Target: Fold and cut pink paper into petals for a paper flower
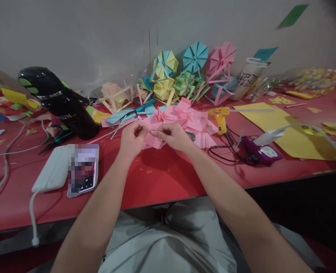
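Observation:
My left hand [132,138] and my right hand [172,135] meet over the red table [162,178], both pinching a folded pink paper piece [152,140] between their fingertips. Just behind them lies a heap of pink folded paper [193,119]. Further back, finished paper umbrellas in yellow [165,63], blue [195,57] and pink [221,57] lean against the wall. A yellow glue gun [220,117] stands right of the pink heap.
A phone [83,170] and a white power bank [52,168] lie at the left front, a black bottle [57,99] behind them. Black cables and a purple device [260,151] sit at the right, beside a yellow paper sheet [287,129]. Scissors [57,138] lie near the bottle.

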